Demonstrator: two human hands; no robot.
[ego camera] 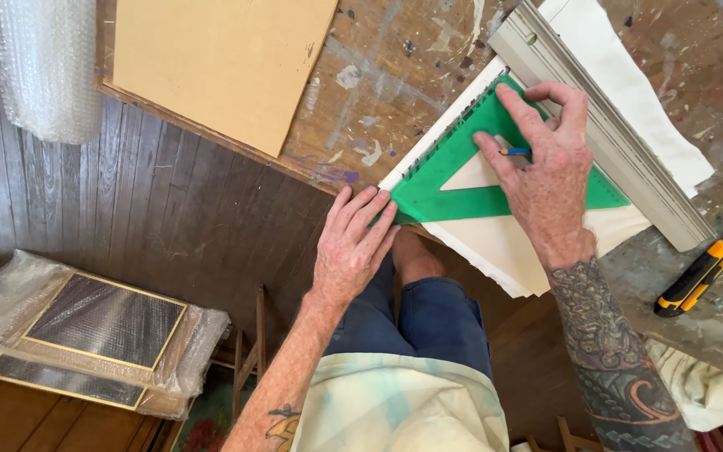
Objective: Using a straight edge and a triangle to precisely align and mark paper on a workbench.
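Observation:
A green triangular set square (462, 197) lies on white paper sheets (504, 247) at the edge of a paint-stained wooden table (395, 67). My left hand (351, 247) presses flat on the set square's near corner and the paper's edge. My right hand (546, 163) rests on the set square and holds a small blue and orange pencil (514, 151) between its fingers, tip over the triangle's cut-out. A long grey metal straightedge (612, 134) lies along the set square's far side, just beyond my right hand.
A yellow and black utility knife (700, 276) lies on the table at right. A tan board (219, 63) sits at the table's upper left. A bubble wrap roll (43, 67) and plastic-wrapped framed pictures (98, 331) stand on the dark wooden floor.

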